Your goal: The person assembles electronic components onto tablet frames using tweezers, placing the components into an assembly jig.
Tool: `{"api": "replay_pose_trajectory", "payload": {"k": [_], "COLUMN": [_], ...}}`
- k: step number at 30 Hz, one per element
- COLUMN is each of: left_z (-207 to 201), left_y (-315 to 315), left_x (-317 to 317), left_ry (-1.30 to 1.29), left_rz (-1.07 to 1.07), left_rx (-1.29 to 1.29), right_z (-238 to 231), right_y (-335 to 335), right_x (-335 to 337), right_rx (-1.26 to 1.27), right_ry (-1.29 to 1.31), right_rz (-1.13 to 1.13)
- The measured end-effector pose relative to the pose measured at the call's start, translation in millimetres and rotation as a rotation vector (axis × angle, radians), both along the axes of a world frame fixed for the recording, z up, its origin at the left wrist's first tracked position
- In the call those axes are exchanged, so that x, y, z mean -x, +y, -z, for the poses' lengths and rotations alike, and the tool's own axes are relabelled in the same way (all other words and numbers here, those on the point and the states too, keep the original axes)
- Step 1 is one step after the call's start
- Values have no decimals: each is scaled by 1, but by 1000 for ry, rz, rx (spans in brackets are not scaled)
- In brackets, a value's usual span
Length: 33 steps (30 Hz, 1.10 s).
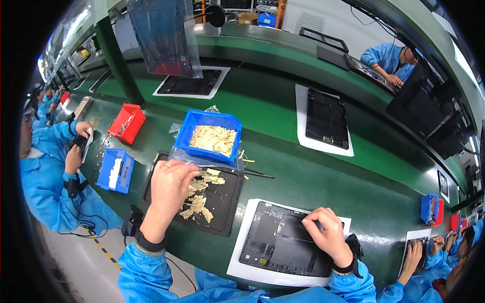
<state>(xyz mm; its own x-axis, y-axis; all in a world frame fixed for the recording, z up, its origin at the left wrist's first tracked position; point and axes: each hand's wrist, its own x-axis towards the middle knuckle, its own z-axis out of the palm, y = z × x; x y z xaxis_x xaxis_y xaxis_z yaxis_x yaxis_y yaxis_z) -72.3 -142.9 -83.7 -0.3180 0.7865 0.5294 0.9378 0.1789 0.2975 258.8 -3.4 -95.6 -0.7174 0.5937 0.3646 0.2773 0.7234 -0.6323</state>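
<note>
My left hand (171,189) hovers over the black tray (226,209), thumb and fingers pinched; anything between the tips is too small to make out. Loose pale-yellow strips (198,204) lie scattered in that tray. Behind it stands a blue bin (202,152) heaped with small pale-yellow pieces (214,140). A black tablet housing (290,250) lies on a white sheet (236,262) in front of me. Above its right part is my right hand (327,236), fingertips drawn together, and what they may hold is hidden.
Dark tweezers (258,175) lie beside the tray. A red bin (127,123) and another blue bin (115,171) stand at left, near a co-worker's blue sleeve (48,174). Another housing (327,120) lies on the green belt; a clear plastic bag (166,40) hangs above.
</note>
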Motion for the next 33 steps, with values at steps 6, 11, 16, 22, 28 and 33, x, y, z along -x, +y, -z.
{"api": "replay_pose_trajectory", "payload": {"k": [6,11,16,22,28,33], "left_z": [-8,0,11,-8,2,0], "left_y": [-9,-8,-10,-11,-12,-12], "left_x": [3,-10,-5,-62,-121,-144], "left_ry": [115,34,165,-309,-441,-978], "left_rz": [-31,-31,6,299,769,501], "left_rx": [34,27,-46,-217,-210,22], "right_z": [-14,-17,-17,-13,-16,-15], "right_y": [-9,-12,-16,-27,-58,-61], "right_x": [8,12,22,24,20,11], "right_rx": [13,10,39,593,1855,1576], "right_ry": [21,20,-13,156,73,136], "right_rz": [-118,-170,-212,-208,-595,-384]}}
